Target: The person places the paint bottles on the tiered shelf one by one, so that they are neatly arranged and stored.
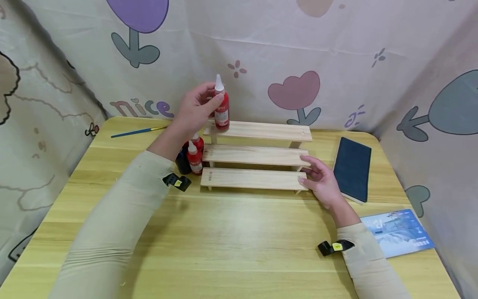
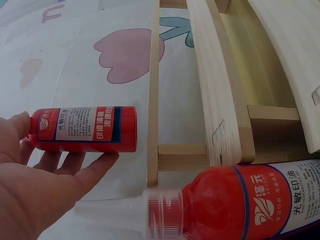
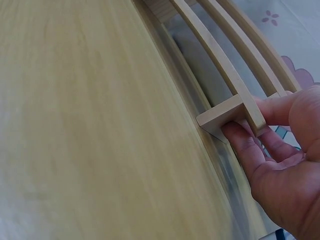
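A red stamp-ink bottle (image 1: pixel 222 114) with a white pointed nozzle is held by my left hand (image 1: pixel 194 108), thumb in front and fingers behind. It stands upright over the left end of the top shelf of a three-tier wooden rack (image 1: pixel 255 178). In the left wrist view the held bottle (image 2: pixel 85 131) shows its label, its base close to the rack's edge. My right hand (image 1: pixel 323 182) grips the rack's right end; in the right wrist view thumb and fingers pinch the lowest shelf board (image 3: pixel 220 65). Two more red ink bottles (image 1: pixel 195 160) stand left of the rack, partly overlapping.
A dark blue bottle (image 1: pixel 183 162) stands beside the red ones, partly behind my left forearm. A blue paintbrush (image 1: pixel 136 133) lies at the back left. On the right are a dark notebook (image 1: pixel 352 168) and a light blue booklet (image 1: pixel 399 234). A printed cloth hangs behind the table.
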`<state>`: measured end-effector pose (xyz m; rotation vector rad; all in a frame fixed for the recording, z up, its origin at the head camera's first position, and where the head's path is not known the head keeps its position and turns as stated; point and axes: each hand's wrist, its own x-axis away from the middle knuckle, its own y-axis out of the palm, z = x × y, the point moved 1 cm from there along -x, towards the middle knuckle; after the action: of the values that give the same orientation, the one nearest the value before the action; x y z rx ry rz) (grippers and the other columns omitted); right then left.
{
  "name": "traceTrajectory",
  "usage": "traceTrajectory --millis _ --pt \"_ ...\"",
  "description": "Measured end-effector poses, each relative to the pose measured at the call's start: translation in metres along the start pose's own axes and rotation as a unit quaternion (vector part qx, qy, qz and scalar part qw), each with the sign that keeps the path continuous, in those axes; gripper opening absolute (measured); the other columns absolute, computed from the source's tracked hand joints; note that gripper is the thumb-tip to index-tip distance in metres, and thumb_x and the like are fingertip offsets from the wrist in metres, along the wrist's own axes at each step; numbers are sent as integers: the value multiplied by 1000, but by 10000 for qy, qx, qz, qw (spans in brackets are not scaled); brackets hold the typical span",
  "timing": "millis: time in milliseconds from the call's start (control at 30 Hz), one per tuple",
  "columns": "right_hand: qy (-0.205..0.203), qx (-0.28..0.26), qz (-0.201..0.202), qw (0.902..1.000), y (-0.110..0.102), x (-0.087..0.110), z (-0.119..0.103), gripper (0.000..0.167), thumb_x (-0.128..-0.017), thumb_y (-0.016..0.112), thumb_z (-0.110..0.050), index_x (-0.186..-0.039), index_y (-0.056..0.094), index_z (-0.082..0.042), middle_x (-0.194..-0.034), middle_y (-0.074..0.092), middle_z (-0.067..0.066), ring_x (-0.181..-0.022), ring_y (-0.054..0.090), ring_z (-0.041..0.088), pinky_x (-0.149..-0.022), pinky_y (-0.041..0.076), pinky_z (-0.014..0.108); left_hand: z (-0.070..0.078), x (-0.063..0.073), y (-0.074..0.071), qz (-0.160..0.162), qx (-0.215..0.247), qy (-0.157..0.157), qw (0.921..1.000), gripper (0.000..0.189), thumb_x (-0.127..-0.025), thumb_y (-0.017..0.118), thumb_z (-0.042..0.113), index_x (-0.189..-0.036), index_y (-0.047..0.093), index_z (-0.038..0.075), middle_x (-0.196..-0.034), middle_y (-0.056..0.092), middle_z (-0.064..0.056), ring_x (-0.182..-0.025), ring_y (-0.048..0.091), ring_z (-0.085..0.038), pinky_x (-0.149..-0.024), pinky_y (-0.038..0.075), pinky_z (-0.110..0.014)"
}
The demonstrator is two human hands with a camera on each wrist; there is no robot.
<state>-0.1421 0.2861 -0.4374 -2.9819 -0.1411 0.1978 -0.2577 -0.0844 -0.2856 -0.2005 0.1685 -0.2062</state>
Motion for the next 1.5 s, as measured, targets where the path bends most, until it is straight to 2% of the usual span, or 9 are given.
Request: traceTrajectory --millis 267,533,767,867,1100,1367,1500 --pt "-40 -35 -3 10000 0 0 1 68 -85 67 19 -145 51 -7 -139 53 11 -119 56 24 -95 49 25 -5 -1 3 -150 -163 -37 9997 40 -100 63 27 -139 58 19 -130 57 -2 -117 53 -19 -102 45 -39" --pt "-45 33 27 10000 0 0 0 68 -84 67 20 -145 51 -6 -141 52 11 -120 56 26 -96 48 25 -10 -2 5 -135 -160 -99 9997 42 -101 62 28 -141 56 19 -131 57 -1 -118 52 -19 -103 44 -39" --pt "37 80 43 10000 0 1 0 68 -85 68 18 -146 50 -7 -140 52 12 -121 55 29 -96 48 24 -5 2 5 -161 -137 -139 9997 50 -100 62 31 -147 49 22 -139 53 1 -124 49 -18 -105 42 -39" --pt "51 78 30 10000 0 1 0 67 -85 68 17 -146 50 -7 -140 52 13 -121 55 29 -96 48 24 0 10 2 -44 -166 -92 9998 54 -100 63 32 -150 45 24 -142 51 2 -128 48 -16 -106 41 -37" --pt "28 77 -5 10000 0 1 0 68 -85 68 18 -146 50 -8 -143 50 13 -121 55 28 -97 48 25 8 35 -7 351 -73 -14 9994 54 -99 65 30 -149 45 27 -142 53 4 -130 49 -12 -106 42 -33" --pt "49 99 29 9999 0 2 1 68 -85 67 18 -145 51 -9 -144 50 12 -122 55 29 -98 47 25 9 63 -15 597 51 551 9967 51 -99 65 20 -147 48 18 -138 56 0 -128 52 -17 -104 43 -30" --pt "31 93 28 9999 0 2 2 69 -85 67 18 -145 52 -10 -145 50 11 -122 55 28 -98 47 26 3 74 -23 739 70 703 9948 50 -99 64 17 -146 49 15 -138 56 -3 -128 52 -19 -106 42 -31"
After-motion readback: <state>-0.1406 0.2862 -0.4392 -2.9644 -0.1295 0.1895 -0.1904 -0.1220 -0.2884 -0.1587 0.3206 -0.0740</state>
